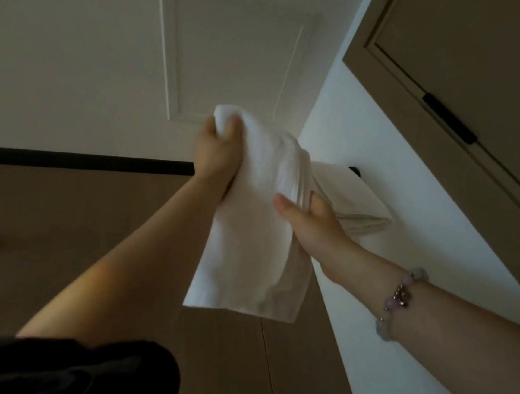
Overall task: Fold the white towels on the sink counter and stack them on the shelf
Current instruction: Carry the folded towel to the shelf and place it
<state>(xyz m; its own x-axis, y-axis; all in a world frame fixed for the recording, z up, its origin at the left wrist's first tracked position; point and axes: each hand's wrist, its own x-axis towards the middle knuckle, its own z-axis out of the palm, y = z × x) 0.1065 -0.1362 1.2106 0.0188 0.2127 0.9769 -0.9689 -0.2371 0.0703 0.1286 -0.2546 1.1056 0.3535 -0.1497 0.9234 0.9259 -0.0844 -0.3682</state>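
Your view tilts upward. A pale panel (pixel 83 61) with a raised frame fills the top, edged below by a black strip (pixel 76 158). Under that strip lies a brown wall (pixel 67 232). On your right a white wall (pixel 370 108) runs down beside a brown door (pixel 465 37).

Your bare forearms both reach up from the bottom corners, and your black sleeve (pixel 64 383) covers the lower left.

The towel (pixel 250 244) hangs in the air between your hands, in front of the brown and white walls. It is bunched at the top, and its loose end drops open below.

A darker cream fold (pixel 359 200) sticks out past your right hand. You cannot tell from here whether it belongs to the same towel.

Your left hand (pixel 214 160) is the higher one and its fingers are curled round the towel's top end. Your right hand (pixel 314 226) clamps the cloth lower down, with the thumb lying across the front. The hands are apart, joined only by the towel.

A beaded bracelet (pixel 399 297) circles your right wrist. A black hinge (pixel 450 120) sits on the door edge, and a small black knob (pixel 354 171) shows on the white wall just above the cream fold.
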